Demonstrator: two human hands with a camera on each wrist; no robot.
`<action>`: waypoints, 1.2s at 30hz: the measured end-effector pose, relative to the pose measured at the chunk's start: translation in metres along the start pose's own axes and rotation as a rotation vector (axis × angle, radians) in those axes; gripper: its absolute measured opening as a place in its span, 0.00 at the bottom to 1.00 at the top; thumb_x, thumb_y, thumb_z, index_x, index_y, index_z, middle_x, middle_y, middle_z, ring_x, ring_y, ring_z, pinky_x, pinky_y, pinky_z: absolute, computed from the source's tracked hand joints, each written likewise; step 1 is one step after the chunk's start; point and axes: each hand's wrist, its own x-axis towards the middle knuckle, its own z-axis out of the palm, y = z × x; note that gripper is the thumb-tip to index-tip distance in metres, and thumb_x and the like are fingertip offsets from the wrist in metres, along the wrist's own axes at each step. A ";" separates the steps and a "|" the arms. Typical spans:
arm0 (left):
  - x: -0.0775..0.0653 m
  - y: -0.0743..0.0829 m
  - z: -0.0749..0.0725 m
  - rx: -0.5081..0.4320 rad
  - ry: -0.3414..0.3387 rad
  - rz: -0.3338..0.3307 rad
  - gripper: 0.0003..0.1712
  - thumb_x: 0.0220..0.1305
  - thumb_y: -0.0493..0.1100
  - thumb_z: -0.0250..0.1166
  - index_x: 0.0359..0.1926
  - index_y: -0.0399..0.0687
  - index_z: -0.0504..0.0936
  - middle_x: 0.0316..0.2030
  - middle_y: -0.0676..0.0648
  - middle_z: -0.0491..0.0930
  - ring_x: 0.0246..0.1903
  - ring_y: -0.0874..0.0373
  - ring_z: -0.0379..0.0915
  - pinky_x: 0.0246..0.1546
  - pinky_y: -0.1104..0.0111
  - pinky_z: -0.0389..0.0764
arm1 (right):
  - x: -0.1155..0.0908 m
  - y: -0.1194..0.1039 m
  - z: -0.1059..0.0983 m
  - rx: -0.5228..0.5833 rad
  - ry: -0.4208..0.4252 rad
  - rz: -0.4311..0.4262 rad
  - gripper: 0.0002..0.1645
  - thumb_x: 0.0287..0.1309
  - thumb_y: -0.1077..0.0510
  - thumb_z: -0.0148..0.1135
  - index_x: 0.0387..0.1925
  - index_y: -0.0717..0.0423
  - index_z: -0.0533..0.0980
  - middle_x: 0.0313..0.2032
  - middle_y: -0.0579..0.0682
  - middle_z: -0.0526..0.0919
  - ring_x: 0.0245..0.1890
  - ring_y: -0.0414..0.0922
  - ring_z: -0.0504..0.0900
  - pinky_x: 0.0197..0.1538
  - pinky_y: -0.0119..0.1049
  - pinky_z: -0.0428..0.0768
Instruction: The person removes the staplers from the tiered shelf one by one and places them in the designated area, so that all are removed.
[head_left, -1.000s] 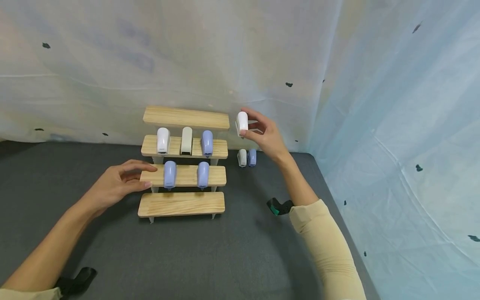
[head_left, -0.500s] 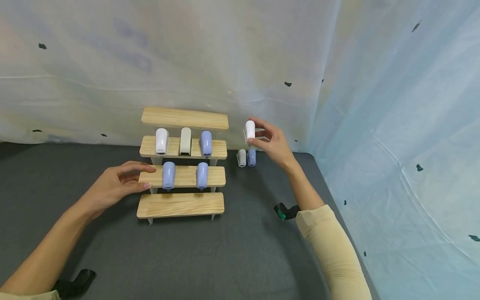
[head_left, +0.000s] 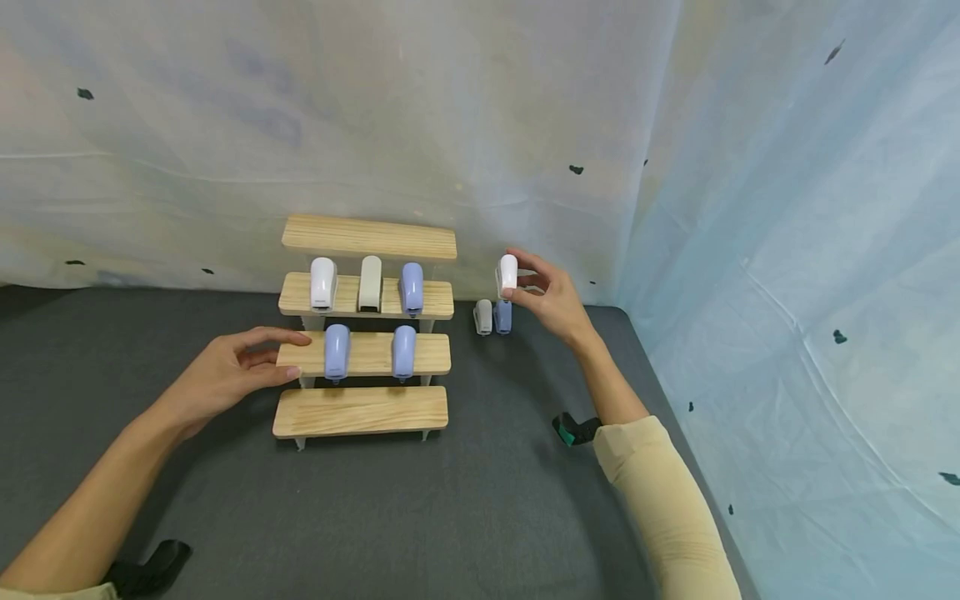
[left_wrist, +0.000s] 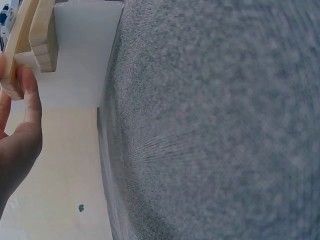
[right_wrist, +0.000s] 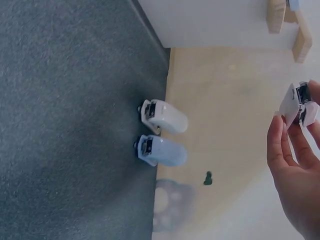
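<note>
My right hand [head_left: 553, 302] pinches a white stapler [head_left: 507, 277] between thumb and fingers. It is held up in the air, right of the stepped wooden display rack [head_left: 360, 410]. In the right wrist view the metal mouth of the held stapler [right_wrist: 300, 107] shows. My left hand [head_left: 232, 371] grips the left end of the rack's second board from the bottom, thumb at the front edge. On that board stand two lavender staplers [head_left: 337, 352]. The board above bears a white stapler [head_left: 323, 283], a beige stapler [head_left: 371, 283] and another lavender stapler [head_left: 412, 288].
Behind the rack's right side, a grey-white stapler [head_left: 483, 317] and a blue stapler [head_left: 503, 317] stand side by side on the dark mat [head_left: 360, 517]. A pale sheet with dark spots [head_left: 420, 117] hangs close behind. Another sheet wall [head_left: 795, 275] rises on the right.
My right hand has moved right and down with the white stapler, away from the rack and closer over the two staplers on the mat. My left hand stays at the board.
</note>
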 end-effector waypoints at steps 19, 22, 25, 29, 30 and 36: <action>0.001 -0.001 -0.002 -0.045 -0.034 -0.015 0.31 0.66 0.49 0.68 0.66 0.45 0.72 0.68 0.40 0.64 0.50 0.69 0.76 0.44 0.73 0.79 | 0.000 0.044 -0.006 0.018 -0.035 0.062 0.38 0.61 0.69 0.66 0.71 0.64 0.63 0.66 0.64 0.69 0.59 0.61 0.76 0.54 0.49 0.80; 0.001 -0.001 -0.002 -0.054 -0.041 -0.021 0.31 0.67 0.49 0.68 0.66 0.46 0.72 0.69 0.40 0.63 0.51 0.70 0.75 0.44 0.74 0.79 | 0.000 0.051 -0.006 0.043 -0.039 0.079 0.39 0.61 0.69 0.66 0.71 0.63 0.63 0.66 0.63 0.69 0.59 0.62 0.75 0.55 0.48 0.79; 0.001 -0.001 -0.003 -0.064 -0.049 -0.022 0.30 0.67 0.50 0.67 0.66 0.45 0.72 0.69 0.39 0.62 0.52 0.72 0.73 0.45 0.74 0.78 | 0.000 0.058 -0.007 0.066 -0.040 0.098 0.39 0.61 0.69 0.65 0.72 0.62 0.63 0.66 0.62 0.68 0.60 0.63 0.74 0.55 0.46 0.78; 0.002 -0.001 -0.003 -0.074 -0.050 -0.022 0.29 0.67 0.49 0.68 0.65 0.45 0.72 0.69 0.39 0.62 0.52 0.73 0.72 0.46 0.75 0.78 | 0.001 0.067 -0.009 0.077 -0.042 0.118 0.39 0.61 0.69 0.66 0.72 0.61 0.64 0.67 0.61 0.68 0.59 0.64 0.74 0.54 0.43 0.78; 0.002 -0.001 -0.002 -0.073 -0.049 -0.022 0.29 0.67 0.49 0.68 0.65 0.45 0.72 0.69 0.39 0.62 0.53 0.73 0.72 0.46 0.75 0.78 | 0.001 0.069 -0.010 0.073 -0.044 0.119 0.38 0.61 0.69 0.66 0.71 0.61 0.64 0.67 0.61 0.68 0.59 0.65 0.74 0.54 0.43 0.79; 0.002 -0.001 -0.002 -0.082 -0.042 -0.030 0.30 0.66 0.49 0.68 0.64 0.44 0.72 0.69 0.38 0.62 0.52 0.73 0.73 0.46 0.75 0.78 | -0.001 0.074 -0.012 0.055 -0.039 0.137 0.38 0.61 0.69 0.65 0.71 0.62 0.63 0.67 0.63 0.68 0.59 0.64 0.74 0.54 0.44 0.79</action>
